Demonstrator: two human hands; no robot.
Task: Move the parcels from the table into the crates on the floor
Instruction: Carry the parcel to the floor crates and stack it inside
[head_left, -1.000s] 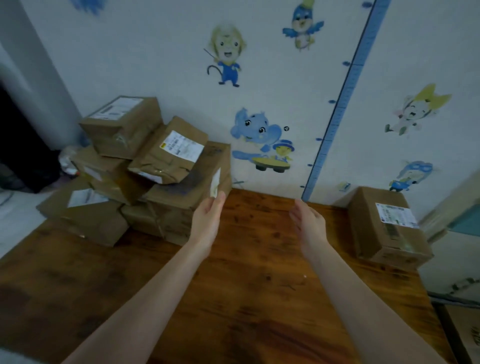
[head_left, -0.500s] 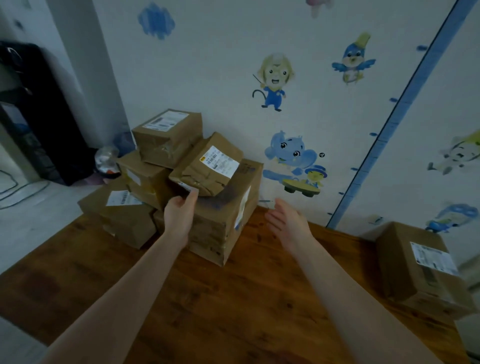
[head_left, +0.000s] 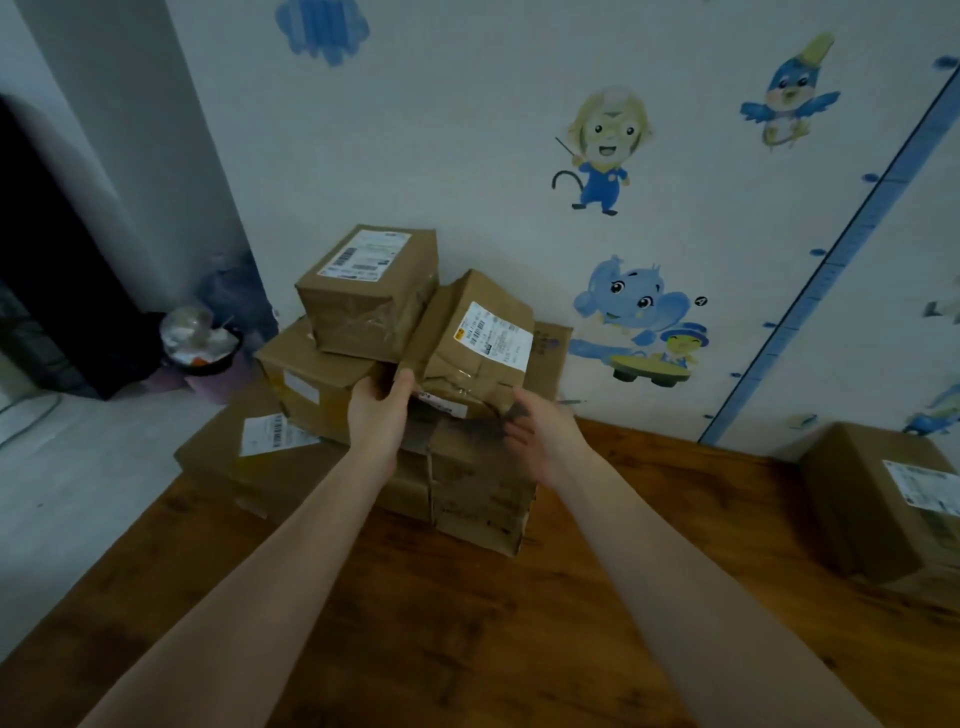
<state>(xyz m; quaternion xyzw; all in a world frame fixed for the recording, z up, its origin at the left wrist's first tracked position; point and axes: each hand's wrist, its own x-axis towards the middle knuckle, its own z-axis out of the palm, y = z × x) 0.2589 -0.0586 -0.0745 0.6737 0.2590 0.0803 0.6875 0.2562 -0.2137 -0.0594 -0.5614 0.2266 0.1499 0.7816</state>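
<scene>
Cartoon stickers cover the wall (head_left: 467, 130) behind a big wooden table (head_left: 467, 623). A pile (head_left: 322, 384) of brown parcels sits at the back of the table, against the wall. A lone parcel (head_left: 878, 499) sits far off to the right. I can't see any crates from here.

One tilted parcel (head_left: 467, 338) leans on top of the pile with its white label facing up. A second ago both hands were out over the bare wood, and only the left one was close to the pile. Now they have both come up to the tilted parcel, one on each side.

The left hand (head_left: 382, 415) is open and its fingers press on the near left corner. The right hand (head_left: 540, 436) is open too, with its fingertips touching the near right corner. Neither hand has closed round the parcel yet, and it is still lying on the pile.

I think this is the parcel that gets picked up next. All the parcels I can see are still on the table, so most of the job is still to do.
</scene>
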